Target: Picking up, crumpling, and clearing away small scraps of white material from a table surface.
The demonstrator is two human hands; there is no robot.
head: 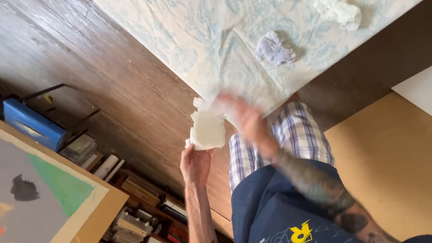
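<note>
My left hand (195, 164) grips the lower edge of a white crumpled cloth (208, 128) held up over the wooden floor. My right hand (245, 119) is blurred by motion and reaches across to the top of the same cloth; whether it grips it I cannot tell. Both hands are just below the corner of a pale blue floral sheet (216, 54) spread on the floor. My plaid shorts (297, 135) and navy shirt are under my right forearm.
Two crumpled white rags (274, 48) (339, 11) lie on the sheet. A blue box (31, 123) and shelves of books (135, 216) are at the left, beside a painted board (49, 193). A tan board (382, 157) lies at the right.
</note>
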